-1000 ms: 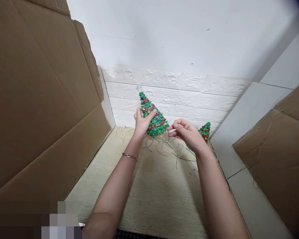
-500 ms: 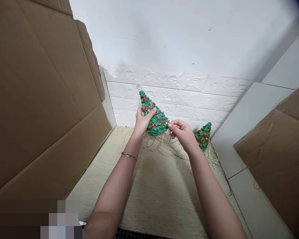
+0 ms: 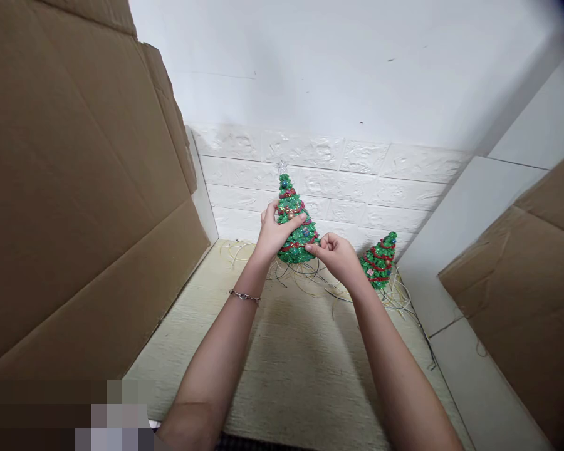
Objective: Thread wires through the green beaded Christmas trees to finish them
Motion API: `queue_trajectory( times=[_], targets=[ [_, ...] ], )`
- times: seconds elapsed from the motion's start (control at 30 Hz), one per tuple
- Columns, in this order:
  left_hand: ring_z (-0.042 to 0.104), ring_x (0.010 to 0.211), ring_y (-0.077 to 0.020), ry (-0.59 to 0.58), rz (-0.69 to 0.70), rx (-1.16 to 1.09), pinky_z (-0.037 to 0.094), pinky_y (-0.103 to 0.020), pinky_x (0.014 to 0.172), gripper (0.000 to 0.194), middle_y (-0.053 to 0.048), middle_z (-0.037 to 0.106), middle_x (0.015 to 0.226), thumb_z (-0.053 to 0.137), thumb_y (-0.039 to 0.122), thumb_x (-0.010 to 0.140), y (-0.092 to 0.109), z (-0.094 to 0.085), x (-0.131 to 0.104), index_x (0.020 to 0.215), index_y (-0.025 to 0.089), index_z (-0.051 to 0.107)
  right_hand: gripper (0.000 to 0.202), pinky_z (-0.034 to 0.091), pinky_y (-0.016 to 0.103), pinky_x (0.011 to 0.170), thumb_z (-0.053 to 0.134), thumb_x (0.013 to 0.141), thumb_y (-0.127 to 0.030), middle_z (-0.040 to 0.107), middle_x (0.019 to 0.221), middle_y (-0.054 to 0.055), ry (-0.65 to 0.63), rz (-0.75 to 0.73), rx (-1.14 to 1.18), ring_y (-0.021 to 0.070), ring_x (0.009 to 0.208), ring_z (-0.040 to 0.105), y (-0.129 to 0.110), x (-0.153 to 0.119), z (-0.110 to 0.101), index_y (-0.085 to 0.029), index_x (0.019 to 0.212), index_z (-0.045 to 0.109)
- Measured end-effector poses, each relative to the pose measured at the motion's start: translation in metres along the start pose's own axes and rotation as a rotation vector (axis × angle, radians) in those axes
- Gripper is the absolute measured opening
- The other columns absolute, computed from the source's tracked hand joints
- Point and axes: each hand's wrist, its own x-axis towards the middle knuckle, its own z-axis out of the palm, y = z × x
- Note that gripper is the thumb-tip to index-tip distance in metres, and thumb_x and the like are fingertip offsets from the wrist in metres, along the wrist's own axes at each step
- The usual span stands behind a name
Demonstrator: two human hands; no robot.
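Note:
A small green glittery Christmas tree (image 3: pixel 293 219) with red garland and a silver star on top stands nearly upright at the back of the table. My left hand (image 3: pixel 273 233) grips its left side around the middle. My right hand (image 3: pixel 334 255) pinches at the tree's lower right edge with thumb and fingers closed together. A second, smaller tree (image 3: pixel 378 260) of the same kind stands to the right, apart from both hands.
Loose thin wires (image 3: pixel 310 279) lie tangled on the pale table (image 3: pixel 291 363) under and around both trees. Tall cardboard sheets (image 3: pixel 75 188) wall the left side and another cardboard sheet (image 3: pixel 526 294) the right. A white brick-pattern wall (image 3: pixel 357 169) closes the back.
The tree has been tipped from a left lean to nearly upright and shifted slightly right. My right hand has moved left onto its lower edge.

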Motion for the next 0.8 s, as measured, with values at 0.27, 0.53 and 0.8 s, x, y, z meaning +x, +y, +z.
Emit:
queue_trajectory(
  times=[0.27,0.53,0.8],
  targets=[
    [0.059,0.084,-0.0174,-0.009,-0.049,-0.115,0.048,-0.034,0.08,0.045,-0.003,0.058,0.091,0.076,0.034,0.061,0.009,0.005,-0.004,0.095,0.02,0.05,0.074,0.027,0.051,0.1,0.067,0.064,-0.053,0.046,0.131,0.014,0.115,-0.332,-0.316,0.0313,0.121,0.041,-0.007,-0.008,0.008,-0.021,0.126,0.04],
    [0.061,0.09,-0.024,-0.208,-0.181,-0.112,0.051,-0.038,0.076,0.042,-0.008,0.063,0.095,0.055,0.056,0.076,0.026,-0.003,-0.003,0.098,0.021,0.058,0.092,0.025,0.055,0.105,0.076,0.052,-0.051,0.045,0.134,0.015,0.087,-0.245,-0.112,0.0319,0.124,0.04,-0.011,-0.007,0.007,-0.019,0.13,0.038],
    [0.054,0.113,-0.0243,-0.355,-0.113,-0.094,0.044,-0.039,0.094,0.051,-0.008,0.058,0.119,0.06,0.05,0.076,0.019,-0.016,0.003,0.121,0.029,0.049,0.088,0.041,0.038,0.097,0.079,0.05,-0.049,0.052,0.124,0.014,-0.079,-0.11,0.52,0.0236,0.114,0.051,0.0,0.003,0.019,-0.018,0.121,0.038]
  ],
)
